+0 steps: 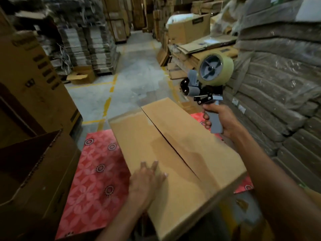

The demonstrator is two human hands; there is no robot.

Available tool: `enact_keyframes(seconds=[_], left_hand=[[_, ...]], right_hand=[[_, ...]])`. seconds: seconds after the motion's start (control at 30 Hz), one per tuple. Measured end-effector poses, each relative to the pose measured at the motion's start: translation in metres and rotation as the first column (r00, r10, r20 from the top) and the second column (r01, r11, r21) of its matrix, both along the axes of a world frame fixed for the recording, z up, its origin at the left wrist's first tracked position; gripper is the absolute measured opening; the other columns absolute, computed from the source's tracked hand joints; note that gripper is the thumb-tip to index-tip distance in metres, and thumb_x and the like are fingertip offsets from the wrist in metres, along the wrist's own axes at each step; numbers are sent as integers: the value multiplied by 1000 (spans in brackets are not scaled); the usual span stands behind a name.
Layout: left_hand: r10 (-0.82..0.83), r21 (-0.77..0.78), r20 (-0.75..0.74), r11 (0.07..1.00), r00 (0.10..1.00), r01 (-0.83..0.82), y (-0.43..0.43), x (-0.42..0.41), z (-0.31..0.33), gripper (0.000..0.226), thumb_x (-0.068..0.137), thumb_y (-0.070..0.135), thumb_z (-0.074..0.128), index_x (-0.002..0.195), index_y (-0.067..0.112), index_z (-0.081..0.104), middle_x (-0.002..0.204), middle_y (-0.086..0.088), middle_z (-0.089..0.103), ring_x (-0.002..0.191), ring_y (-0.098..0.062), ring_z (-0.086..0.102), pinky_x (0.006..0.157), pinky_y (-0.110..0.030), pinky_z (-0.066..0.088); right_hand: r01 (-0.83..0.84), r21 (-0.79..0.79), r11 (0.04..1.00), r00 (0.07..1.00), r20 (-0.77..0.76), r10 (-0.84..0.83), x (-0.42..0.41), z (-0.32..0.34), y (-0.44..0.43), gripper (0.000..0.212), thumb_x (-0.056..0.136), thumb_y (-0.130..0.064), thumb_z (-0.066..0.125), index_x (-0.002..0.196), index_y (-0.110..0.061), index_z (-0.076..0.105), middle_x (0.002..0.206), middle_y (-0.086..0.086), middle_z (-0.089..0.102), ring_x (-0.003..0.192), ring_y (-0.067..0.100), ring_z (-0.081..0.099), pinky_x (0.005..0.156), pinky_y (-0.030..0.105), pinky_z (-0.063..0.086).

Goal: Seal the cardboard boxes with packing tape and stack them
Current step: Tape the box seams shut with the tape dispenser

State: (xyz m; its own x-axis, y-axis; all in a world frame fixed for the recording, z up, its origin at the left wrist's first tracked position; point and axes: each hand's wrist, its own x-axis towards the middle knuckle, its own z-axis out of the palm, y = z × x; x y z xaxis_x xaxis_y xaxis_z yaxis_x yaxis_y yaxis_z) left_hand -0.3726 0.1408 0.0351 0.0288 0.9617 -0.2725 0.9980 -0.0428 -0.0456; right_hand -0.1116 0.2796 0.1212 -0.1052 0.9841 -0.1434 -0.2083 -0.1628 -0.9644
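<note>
Two hands are at work over one long cardboard box, which lies on a red patterned sheet right in front of the person. Its flaps are folded down and its long axis runs away from them, the far end swinging a little to the left. The seam between the flaps follows that same line, and a dark gap shows along most of it, so I'd judge it not yet taped. The left hand lies flat, fingers straight, on the left flap near the close end, pressing it down and gripping nothing. The right hand is clenched round the grey handle of a tape gun, its roll of tape on top. It holds the gun in the air, clear of the cardboard, off to the right of the box's far end. So the seam lies to the left of the gun and below it. The right hand is the nearer one to the far end, and the coming move looks like bringing the gun's roller across onto that end and drawing it back along the seam. An open box stands just to the left.
</note>
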Motion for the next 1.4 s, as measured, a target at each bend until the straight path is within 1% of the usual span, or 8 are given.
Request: enact_keyframes(seconds=[0.17, 0.23, 0.27, 0.37, 0.6, 1.0, 1.17, 1.4], left_hand=[[30, 93, 339, 994, 940, -65, 63, -23, 34, 45, 97, 53, 50, 128, 26, 67, 129, -7, 68, 118, -28, 63, 96, -36, 50], [171, -93, 717, 984, 675, -150, 98, -36, 43, 41, 98, 49, 55, 125, 22, 70, 128, -7, 70, 113, -28, 66, 99, -41, 54], [314, -263, 860, 948, 401, -179, 112, -41, 46, 46, 99, 52, 53, 122, 16, 70, 124, -11, 71, 107, -29, 69, 97, -44, 56], [614, -653, 709, 758, -348, 7, 150, -55, 53, 76, 97, 67, 43, 121, -2, 64, 116, -23, 71, 97, -38, 70, 83, -45, 60], [589, -667, 519, 733, -620, 138, 205, -95, 46, 23, 101, 23, 57, 98, 1, 60, 71, -12, 63, 58, -21, 66, 54, -28, 60], [700, -711, 447, 656, -558, 253, 269, -142, 28, 35, 108, 11, 39, 95, -11, 62, 73, -23, 71, 62, -31, 74, 61, -38, 63], [690, -683, 644, 713, -331, 159, 282, -140, 30, 5, 94, 1, 63, 91, -3, 65, 69, -13, 70, 57, -18, 71, 47, -23, 57], [449, -451, 892, 877, -53, -166, 321, -136, 32, 27, 90, -12, 44, 72, -3, 62, 47, -11, 56, 32, -13, 47, 36, -20, 36]], right_hand=[[-141, 8, 990, 983, 121, 139, -44, 2, -19, 17, 94, -18, 62, 81, -8, 58, 62, 6, 53, 43, 18, 44, 44, 27, 39], [-172, 5, 985, 976, 139, 169, -65, -6, -23, 15, 93, -16, 63, 82, -7, 58, 62, 6, 53, 43, 19, 44, 44, 27, 38], [-185, -1, 983, 973, 143, 183, -76, -8, -25, 14, 93, -15, 63, 82, -7, 58, 62, 5, 52, 43, 19, 43, 44, 27, 37], [-204, -11, 979, 965, 168, 203, -110, -13, -25, 13, 94, -13, 62, 84, -6, 57, 62, 6, 52, 43, 19, 42, 43, 27, 36], [-184, 15, 983, 954, 243, 175, -157, -11, -3, 11, 92, -12, 64, 86, -6, 57, 65, 7, 52, 46, 19, 43, 44, 28, 37], [-98, 11, 995, 965, 245, 92, -181, -35, 21, 16, 91, -13, 67, 80, -9, 57, 69, 14, 51, 47, 22, 43, 49, 32, 37], [-75, 39, 996, 953, 296, 60, -185, -37, 28, 18, 92, -12, 65, 76, -9, 57, 68, 13, 52, 48, 23, 44, 50, 32, 39], [-39, 23, 999, 914, 405, 26, -196, -46, 41, 15, 87, -13, 69, 83, -1, 60, 69, 12, 55, 53, 23, 48, 49, 32, 41]])
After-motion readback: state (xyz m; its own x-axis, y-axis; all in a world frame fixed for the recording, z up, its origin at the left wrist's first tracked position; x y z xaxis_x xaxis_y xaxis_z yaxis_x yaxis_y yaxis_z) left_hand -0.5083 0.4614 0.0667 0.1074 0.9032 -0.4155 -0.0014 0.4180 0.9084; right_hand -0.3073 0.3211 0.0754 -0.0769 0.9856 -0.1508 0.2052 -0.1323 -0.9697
